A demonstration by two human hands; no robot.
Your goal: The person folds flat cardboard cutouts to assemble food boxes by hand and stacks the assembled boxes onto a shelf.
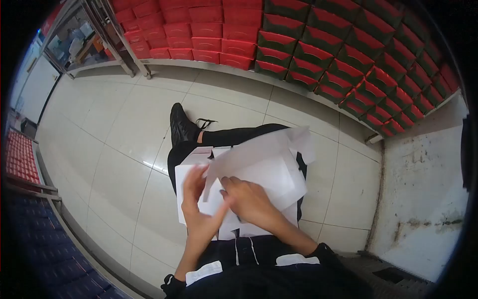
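A white sheet of card or paper, partly folded up with raised sides, lies across my lap on top of other flat white pieces. My left hand is at the left edge of the raised sheet, its thumb and fingers spread apart and slightly blurred. Close beside it, my right hand has its fingers curled at a white flap near the sheet's left end. What lies under the curled fingers is partly hidden.
Stacked red boxes and dark-and-red boxes fill a shelf ahead. Blue boxes and small red ones stand at the left. A stained white panel is at the right. My black shoe rests on the tiled floor.
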